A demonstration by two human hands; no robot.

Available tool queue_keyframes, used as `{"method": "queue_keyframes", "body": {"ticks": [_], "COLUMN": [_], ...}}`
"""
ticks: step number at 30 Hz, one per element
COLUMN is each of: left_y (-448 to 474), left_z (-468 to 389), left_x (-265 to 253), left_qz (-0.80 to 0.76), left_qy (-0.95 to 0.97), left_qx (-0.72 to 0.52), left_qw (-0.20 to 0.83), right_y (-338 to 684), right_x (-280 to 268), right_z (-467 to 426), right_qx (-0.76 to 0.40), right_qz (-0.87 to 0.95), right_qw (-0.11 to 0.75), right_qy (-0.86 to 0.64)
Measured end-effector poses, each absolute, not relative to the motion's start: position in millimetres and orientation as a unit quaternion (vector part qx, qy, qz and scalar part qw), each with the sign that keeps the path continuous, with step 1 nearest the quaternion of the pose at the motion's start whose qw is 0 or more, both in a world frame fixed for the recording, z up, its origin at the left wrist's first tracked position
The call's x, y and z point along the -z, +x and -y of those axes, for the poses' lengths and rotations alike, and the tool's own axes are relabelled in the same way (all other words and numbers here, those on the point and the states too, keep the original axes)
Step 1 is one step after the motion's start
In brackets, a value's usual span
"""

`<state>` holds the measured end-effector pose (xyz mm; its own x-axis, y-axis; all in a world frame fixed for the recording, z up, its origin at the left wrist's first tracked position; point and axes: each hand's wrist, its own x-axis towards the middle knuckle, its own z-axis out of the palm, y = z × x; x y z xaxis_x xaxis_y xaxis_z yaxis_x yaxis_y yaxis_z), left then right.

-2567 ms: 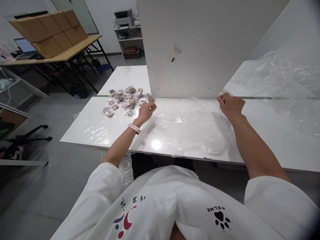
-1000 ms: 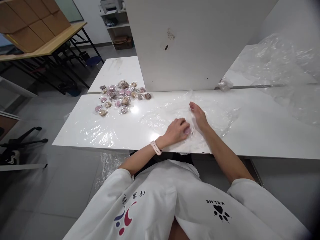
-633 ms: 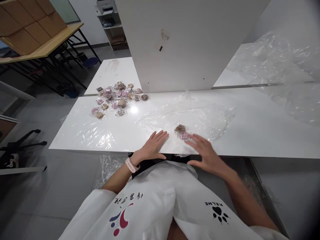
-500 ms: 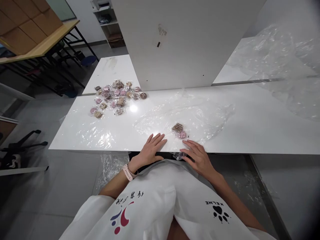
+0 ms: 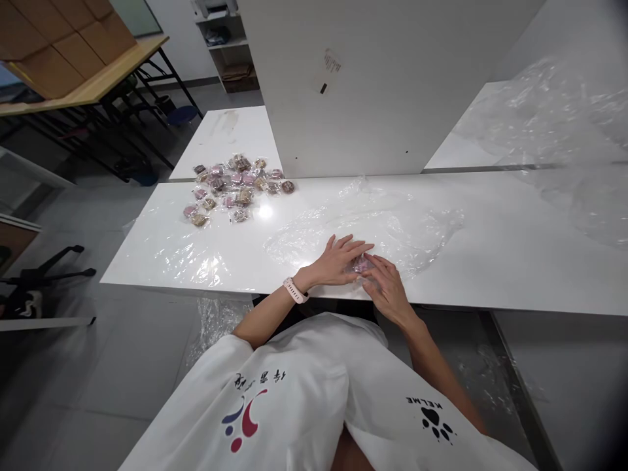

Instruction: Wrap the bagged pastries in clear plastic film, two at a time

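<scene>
The left hand, fingers splayed, overlaps a shiny pink packet; the right hand curves alongside, grip unclear, over glossy counter.

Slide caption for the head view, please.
Left hand and right hand at a pink wrapped piece; cluster of wrapped pieces farther left on white table.

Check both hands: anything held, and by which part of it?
Can't tell. The left hand and right hand flank a pink clear-wrapped piece; the fingers hide whether, or where, it is gripped.
</scene>
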<state>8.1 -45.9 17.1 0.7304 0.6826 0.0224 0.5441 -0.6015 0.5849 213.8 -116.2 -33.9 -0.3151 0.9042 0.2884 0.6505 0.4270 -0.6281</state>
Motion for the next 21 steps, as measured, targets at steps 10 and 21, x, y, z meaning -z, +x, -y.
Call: {"method": "queue_keyframes", "body": {"ticks": [10, 21], "left_y": [-39, -36], "left_z": [79, 101], "left_x": [-7, 3], "left_qz": [-0.355, -0.413], "left_qy": [0.891, 0.862], "left_qx": [-0.088, -0.176], "left_qw": [0.267, 0.234], "right_y": [220, 219], "right_x": [26, 2], "right_z": [119, 99], "right_qx": [-0.188, -0.28], "right_qz": [0.821, 0.742], "right_qw": [0.258, 0.34], "right_qy": [-0.473, -0.506]}}
